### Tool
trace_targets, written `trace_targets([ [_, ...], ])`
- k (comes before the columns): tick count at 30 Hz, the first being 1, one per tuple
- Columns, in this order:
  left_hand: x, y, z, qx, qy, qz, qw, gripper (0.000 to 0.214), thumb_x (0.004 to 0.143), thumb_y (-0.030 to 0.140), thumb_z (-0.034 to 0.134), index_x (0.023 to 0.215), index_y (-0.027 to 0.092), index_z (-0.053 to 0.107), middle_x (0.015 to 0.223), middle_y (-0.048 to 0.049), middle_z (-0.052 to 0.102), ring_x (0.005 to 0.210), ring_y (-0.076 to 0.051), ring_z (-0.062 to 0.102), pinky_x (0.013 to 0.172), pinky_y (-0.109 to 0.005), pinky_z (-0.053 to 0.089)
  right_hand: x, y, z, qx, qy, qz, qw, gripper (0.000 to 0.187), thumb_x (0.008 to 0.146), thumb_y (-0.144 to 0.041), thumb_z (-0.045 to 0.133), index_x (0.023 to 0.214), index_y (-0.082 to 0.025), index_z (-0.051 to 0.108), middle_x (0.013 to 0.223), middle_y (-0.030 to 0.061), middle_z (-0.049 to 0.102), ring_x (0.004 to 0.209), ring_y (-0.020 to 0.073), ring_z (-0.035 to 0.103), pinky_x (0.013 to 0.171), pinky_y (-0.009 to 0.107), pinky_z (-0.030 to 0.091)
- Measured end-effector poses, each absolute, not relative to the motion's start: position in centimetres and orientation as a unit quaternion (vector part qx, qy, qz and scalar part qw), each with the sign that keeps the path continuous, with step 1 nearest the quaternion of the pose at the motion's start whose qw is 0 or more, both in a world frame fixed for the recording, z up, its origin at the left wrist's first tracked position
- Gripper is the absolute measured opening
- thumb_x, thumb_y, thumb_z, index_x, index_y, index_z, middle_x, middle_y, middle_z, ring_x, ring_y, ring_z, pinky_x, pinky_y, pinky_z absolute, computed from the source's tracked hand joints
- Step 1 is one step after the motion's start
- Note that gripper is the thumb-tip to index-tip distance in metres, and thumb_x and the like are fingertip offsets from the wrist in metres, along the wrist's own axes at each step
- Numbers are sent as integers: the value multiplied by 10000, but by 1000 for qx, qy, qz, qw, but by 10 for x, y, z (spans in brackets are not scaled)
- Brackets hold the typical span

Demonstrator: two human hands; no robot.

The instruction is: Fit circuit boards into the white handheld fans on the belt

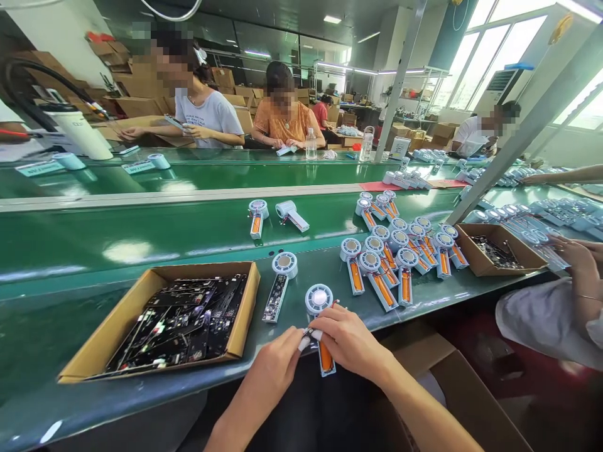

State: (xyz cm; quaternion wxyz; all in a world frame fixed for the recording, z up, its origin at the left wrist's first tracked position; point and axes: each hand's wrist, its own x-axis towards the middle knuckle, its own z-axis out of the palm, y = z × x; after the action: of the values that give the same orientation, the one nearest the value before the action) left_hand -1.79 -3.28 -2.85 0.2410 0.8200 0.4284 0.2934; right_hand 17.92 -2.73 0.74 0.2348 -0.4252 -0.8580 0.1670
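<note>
Fan unit [319, 299] at bench edge, by both hands, orange cell exposed. Left hand [277, 359] and right hand [346, 336]: fingertips pinched together on a small dark piece [309, 333], details unclear. Neighbouring unit [284, 264] carries its board [275, 299]; clustered units [370, 260] appear unfinished, cells bare. Near carton [244, 312]: heaped black boards [188, 320]. Right-hand carton [512, 272]: dark parts [497, 250].

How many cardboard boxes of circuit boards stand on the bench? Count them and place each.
2. One box is left of the left hand; the other box is on the right, beside the clustered pale blue units. Others may be hidden farther off.
</note>
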Motion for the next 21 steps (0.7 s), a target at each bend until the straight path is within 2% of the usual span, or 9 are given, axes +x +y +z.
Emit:
trace_targets([
  [2, -16, -37, -33, 801, 449, 310, 247, 294, 973, 232, 351, 851, 242, 618, 784, -33, 684, 699, -205, 683, 621, -288, 521, 180, -31, 12, -438, -843, 182, 254, 289, 890, -24, 525, 1062, -204, 671, 981, 58, 694, 910, 210, 629, 853, 332, 505],
  [5, -13, -44, -40, 749, 500, 352, 256, 303, 976, 311, 370, 1011, 221, 657, 919, -79, 756, 823, -236, 735, 697, -322, 565, 187, -40, 19, -484, -774, 214, 347, 398, 875, -74, 557, 1236, -233, 608, 1199, 73, 663, 1012, 205, 641, 893, 331, 527],
  [6, -12, -47, -42, 730, 520, 362, 257, 329, 973, 339, 374, 1083, 207, 655, 983, -99, 771, 856, -246, 746, 724, -337, 575, 191, -42, 20, -512, -739, 215, 382, 405, 878, -93, 554, 1257, -230, 594, 1214, 78, 657, 989, 197, 648, 862, 319, 540],
  [8, -9, -52, -44, 696, 554, 368, 271, 389, 965, 388, 376, 1184, 189, 628, 1053, -120, 780, 854, -254, 756, 756, -358, 582, 197, -46, 20, -564, -676, 212, 424, 347, 894, -123, 536, 1221, -212, 609, 1094, 68, 689, 846, 174, 657, 750, 289, 555],
  [10, -5, -56, -44, 669, 571, 369, 301, 417, 965, 425, 369, 1225, 190, 596, 1006, -110, 790, 779, -249, 752, 744, -365, 580, 199, -47, 17, -584, -659, 221, 420, 262, 905, -146, 545, 1141, -204, 644, 924, 39, 701, 716, 160, 637, 645, 268, 538],
  [12, -1, -59, -44, 649, 572, 378, 331, 407, 968, 457, 365, 1214, 203, 567, 902, -83, 789, 676, -235, 722, 708, -363, 573, 197, -43, 14, -572, -679, 218, 405, 192, 916, -154, 560, 1059, -209, 675, 847, 24, 694, 684, 162, 626, 617, 270, 522],
  [16, 1, -61, -44, 620, 569, 393, 372, 348, 969, 475, 374, 1167, 226, 516, 797, -39, 754, 533, -198, 624, 619, -344, 538, 190, -27, 13, -516, -745, 117, 406, 190, 963, -140, 530, 983, -217, 702, 934, 62, 717, 842, 209, 642, 745, 332, 533],
  [19, 1, -60, -42, 609, 559, 393, 402, 316, 956, 446, 380, 1145, 224, 499, 788, -35, 734, 531, -187, 613, 573, -326, 513, 183, -17, 18, -461, -796, 68, 386, 219, 978, -122, 508, 1034, -220, 696, 984, 79, 732, 897, 227, 629, 800, 366, 524],
  [21, 1, -60, -41, 602, 554, 399, 414, 296, 948, 418, 383, 1140, 222, 494, 769, -23, 716, 541, -180, 616, 558, -313, 505, 178, -15, 19, -429, -814, 80, 383, 243, 968, -94, 503, 1058, -222, 689, 981, 72, 739, 904, 223, 625, 814, 368, 515],
])
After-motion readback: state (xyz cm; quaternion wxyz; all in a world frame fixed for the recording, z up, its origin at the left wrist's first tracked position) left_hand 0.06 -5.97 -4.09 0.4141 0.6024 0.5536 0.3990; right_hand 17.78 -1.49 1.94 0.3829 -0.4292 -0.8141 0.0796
